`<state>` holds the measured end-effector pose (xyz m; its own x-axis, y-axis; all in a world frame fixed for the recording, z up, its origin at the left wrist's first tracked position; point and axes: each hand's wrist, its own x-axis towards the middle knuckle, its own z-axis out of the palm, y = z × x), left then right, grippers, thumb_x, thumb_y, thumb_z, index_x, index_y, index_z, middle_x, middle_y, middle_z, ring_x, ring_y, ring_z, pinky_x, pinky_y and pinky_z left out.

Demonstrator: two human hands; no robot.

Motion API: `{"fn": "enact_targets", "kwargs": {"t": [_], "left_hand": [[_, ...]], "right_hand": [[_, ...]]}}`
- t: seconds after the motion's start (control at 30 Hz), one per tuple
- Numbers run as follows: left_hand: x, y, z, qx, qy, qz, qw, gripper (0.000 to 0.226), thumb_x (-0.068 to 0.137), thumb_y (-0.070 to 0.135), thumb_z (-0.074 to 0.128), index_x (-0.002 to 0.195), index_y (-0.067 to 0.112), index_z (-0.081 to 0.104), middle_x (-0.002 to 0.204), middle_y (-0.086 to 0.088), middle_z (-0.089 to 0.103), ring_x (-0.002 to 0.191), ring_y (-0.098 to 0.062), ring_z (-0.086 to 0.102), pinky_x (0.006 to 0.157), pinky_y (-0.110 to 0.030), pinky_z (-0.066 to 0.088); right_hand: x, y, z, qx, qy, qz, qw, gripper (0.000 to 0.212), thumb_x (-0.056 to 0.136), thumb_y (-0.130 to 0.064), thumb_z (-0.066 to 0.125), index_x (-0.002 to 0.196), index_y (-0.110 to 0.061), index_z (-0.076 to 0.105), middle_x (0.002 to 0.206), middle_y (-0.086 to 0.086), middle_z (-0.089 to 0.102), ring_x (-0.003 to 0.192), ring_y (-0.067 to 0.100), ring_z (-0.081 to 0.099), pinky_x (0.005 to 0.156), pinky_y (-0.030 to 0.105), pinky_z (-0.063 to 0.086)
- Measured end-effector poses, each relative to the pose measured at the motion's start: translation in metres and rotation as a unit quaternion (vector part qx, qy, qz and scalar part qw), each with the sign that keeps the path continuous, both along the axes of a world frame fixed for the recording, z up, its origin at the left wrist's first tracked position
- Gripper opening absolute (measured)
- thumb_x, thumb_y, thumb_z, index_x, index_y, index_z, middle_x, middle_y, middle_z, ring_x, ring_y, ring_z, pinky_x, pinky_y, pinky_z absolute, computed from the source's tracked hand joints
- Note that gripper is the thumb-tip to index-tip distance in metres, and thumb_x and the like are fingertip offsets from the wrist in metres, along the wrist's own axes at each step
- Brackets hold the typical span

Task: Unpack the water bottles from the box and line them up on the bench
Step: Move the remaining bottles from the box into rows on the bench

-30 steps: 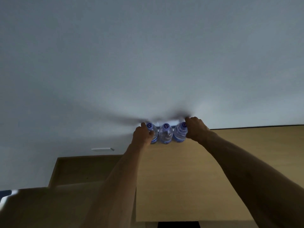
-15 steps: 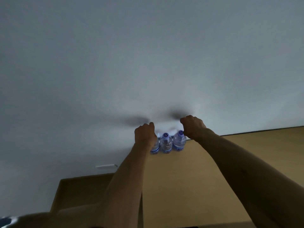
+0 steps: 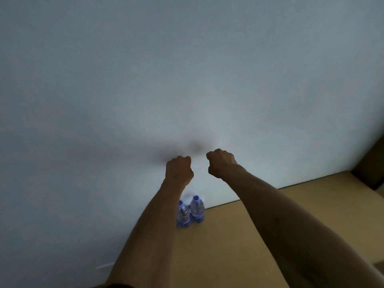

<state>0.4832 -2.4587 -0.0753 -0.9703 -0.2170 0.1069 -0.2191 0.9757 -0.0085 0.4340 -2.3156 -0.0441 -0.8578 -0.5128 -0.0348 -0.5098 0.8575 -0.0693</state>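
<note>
Two clear, blue-capped bottles (image 3: pixel 192 210), upright

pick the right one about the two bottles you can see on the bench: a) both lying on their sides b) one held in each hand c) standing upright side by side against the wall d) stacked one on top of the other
c: the two water bottles stand upright, caps up, next to each other on the bench at the foot of the wall, while the left hand and right hand are curled above them and hold nothing.
</note>
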Motion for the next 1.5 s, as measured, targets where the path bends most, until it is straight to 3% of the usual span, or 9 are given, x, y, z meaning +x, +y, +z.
{"fn": "enact_targets", "kwargs": {"t": [0.13,0.3,0.53,0.73,0.97,1.17,1.27,1.37,1.5], "left_hand": [[-0.005,0.071,0.023,-0.006,0.026,-0.042,0.999,0.015,0.086,0.008,0.051,0.096,0.013,0.062,0.091,-0.007,0.069,0.083,-0.027,0.067,0.069,-0.027,0.046],[0.003,0.192,0.046,-0.007,0.016,-0.108,0.994,0.010,0.084,0.007,0.050,0.088,0.015,0.055,0.091,-0.006,0.066,0.081,-0.026,0.066,0.065,-0.027,0.042],[0.017,0.383,0.063,-0.011,0.030,-0.216,0.976,0.039,0.089,0.013,0.049,0.128,0.014,0.046,0.116,-0.012,0.053,0.092,-0.028,0.062,0.070,-0.031,0.041],[0.025,0.553,0.082,-0.005,0.034,-0.334,0.942,0.039,0.092,0.020,0.048,0.130,0.016,0.041,0.124,-0.014,0.044,0.102,-0.028,0.054,0.072,-0.034,0.037],[0.035,0.722,0.089,0.008,0.039,-0.457,0.888,0.049,0.095,0.026,0.047,0.143,0.018,0.039,0.133,-0.015,0.043,0.111,-0.032,0.054,0.088,-0.041,0.048],[0.014,0.828,0.070,0.013,0.036,-0.520,0.853,0.043,0.091,0.027,0.056,0.133,0.019,0.050,0.119,-0.013,0.051,0.103,-0.030,0.058,0.086,-0.039,0.048],[-0.015,0.873,0.056,0.019,0.025,-0.528,0.849,0.050,0.092,0.026,0.058,0.140,0.021,0.045,0.119,-0.014,0.052,0.105,-0.030,0.057,0.092,-0.042,0.046],[-0.047,0.917,0.040,0.018,0.008,-0.523,0.852,0.050,0.091,0.028,0.059,0.139,0.021,0.045,0.122,-0.014,0.052,0.109,-0.029,0.056,0.096,-0.043,0.045],[-0.079,0.970,0.015,0.005,-0.019,-0.522,0.853,0.048,0.094,0.033,0.055,0.140,0.020,0.046,0.144,-0.023,0.039,0.125,-0.036,0.048,0.107,-0.048,0.038]], "right_hand": [[0.010,0.073,0.020,-0.014,0.027,-0.042,0.999,0.012,0.080,-0.004,0.052,0.083,-0.014,0.046,0.074,0.001,0.042,0.087,0.028,0.060,0.068,0.031,0.037],[0.035,0.195,0.040,-0.020,0.045,-0.112,0.993,0.010,0.082,-0.006,0.052,0.086,-0.014,0.049,0.090,0.006,0.052,0.090,0.027,0.058,0.071,0.033,0.040],[0.086,0.378,0.052,-0.023,0.078,-0.228,0.970,0.019,0.087,-0.012,0.053,0.105,-0.012,0.058,0.108,0.010,0.053,0.101,0.026,0.053,0.078,0.035,0.041],[0.134,0.538,0.070,-0.036,0.071,-0.401,0.912,0.034,0.088,-0.018,0.056,0.122,-0.015,0.060,0.122,0.013,0.050,0.116,0.030,0.049,0.094,0.043,0.044],[0.192,0.698,0.072,-0.036,0.080,-0.552,0.829,0.033,0.088,-0.023,0.060,0.121,-0.015,0.061,0.120,0.014,0.053,0.114,0.034,0.051,0.095,0.045,0.046],[0.202,0.801,0.056,-0.012,0.048,-0.625,0.779,0.034,0.087,-0.021,0.062,0.121,-0.019,0.062,0.114,0.012,0.052,0.109,0.032,0.053,0.090,0.041,0.046],[0.184,0.843,0.046,-0.014,0.037,-0.647,0.762,0.035,0.088,-0.023,0.061,0.122,-0.018,0.062,0.116,0.012,0.053,0.111,0.031,0.053,0.094,0.041,0.044],[0.161,0.885,0.033,-0.022,0.030,-0.665,0.746,0.035,0.084,-0.022,0.065,0.119,-0.017,0.062,0.114,0.011,0.053,0.108,0.030,0.053,0.089,0.039,0.045],[0.130,0.931,0.010,-0.036,0.041,-0.682,0.729,0.038,0.083,-0.023,0.063,0.120,-0.020,0.057,0.120,0.013,0.053,0.112,0.032,0.051,0.094,0.043,0.043]]}}
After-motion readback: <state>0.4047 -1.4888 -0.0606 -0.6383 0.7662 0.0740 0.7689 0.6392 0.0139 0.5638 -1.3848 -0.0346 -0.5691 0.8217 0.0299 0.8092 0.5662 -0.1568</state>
